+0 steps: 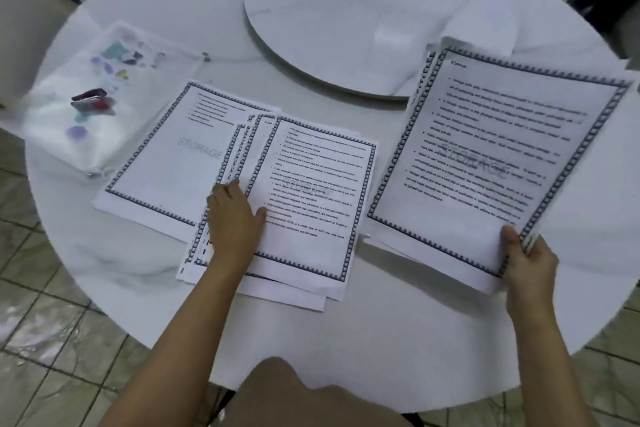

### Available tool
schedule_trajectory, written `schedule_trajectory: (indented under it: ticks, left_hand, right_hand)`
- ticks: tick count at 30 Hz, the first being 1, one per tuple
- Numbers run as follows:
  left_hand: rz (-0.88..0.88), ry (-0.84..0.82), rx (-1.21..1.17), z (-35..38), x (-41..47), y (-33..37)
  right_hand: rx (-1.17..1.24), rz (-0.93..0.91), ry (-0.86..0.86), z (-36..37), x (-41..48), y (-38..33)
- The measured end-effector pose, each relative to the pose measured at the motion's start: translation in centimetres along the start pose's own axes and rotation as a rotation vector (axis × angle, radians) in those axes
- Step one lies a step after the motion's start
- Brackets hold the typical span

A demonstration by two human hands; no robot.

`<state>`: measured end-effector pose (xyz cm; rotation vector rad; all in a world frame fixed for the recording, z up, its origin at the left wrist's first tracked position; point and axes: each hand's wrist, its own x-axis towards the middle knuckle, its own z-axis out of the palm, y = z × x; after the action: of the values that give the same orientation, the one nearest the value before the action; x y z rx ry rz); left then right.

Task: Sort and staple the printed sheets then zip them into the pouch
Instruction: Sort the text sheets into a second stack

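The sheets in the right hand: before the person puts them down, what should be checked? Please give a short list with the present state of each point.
1. Grip: the right hand pinches the held sheets at their near corner: ok.
2. Support: the left hand lies flat on the middle pile: ok.
3. Edges of the middle pile squared: not ok, its sheets are fanned.
4. Page order of the held sheets: cannot tell, print blurred.
5. Stapler at hand: cannot tell; a small dark-and-red object lies on the pouch.
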<state>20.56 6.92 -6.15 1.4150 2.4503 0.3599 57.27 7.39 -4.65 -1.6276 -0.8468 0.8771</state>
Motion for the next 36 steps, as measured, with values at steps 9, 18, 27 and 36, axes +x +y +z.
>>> schedule_trajectory:
  ticks: [9, 18, 27, 36]
  left_hand:
    - [-0.101, -0.128, -0.006, -0.7, 2.6, -0.1]
    - [-0.118, -0.173, -0.259, -0.6, 3.2, 1.1]
    - [0.083, 0.022, -0.479, 0.9, -1.1, 7.3]
    - [0.075, 0.015, -0.665, 4.6, -5.0, 13.7]
  right_hand:
    - [0.005, 0.025, 0.075, -1.0, -1.5, -0.4]
    - [0.037, 0.014, 0.056, -2.8, -0.2, -1.2]
    - [0.009, -0.023, -0.027, -6.2, 3.8, -3.0]
    - [0.03, -0.05, -0.119, -8.4, 7.3, -4.7]
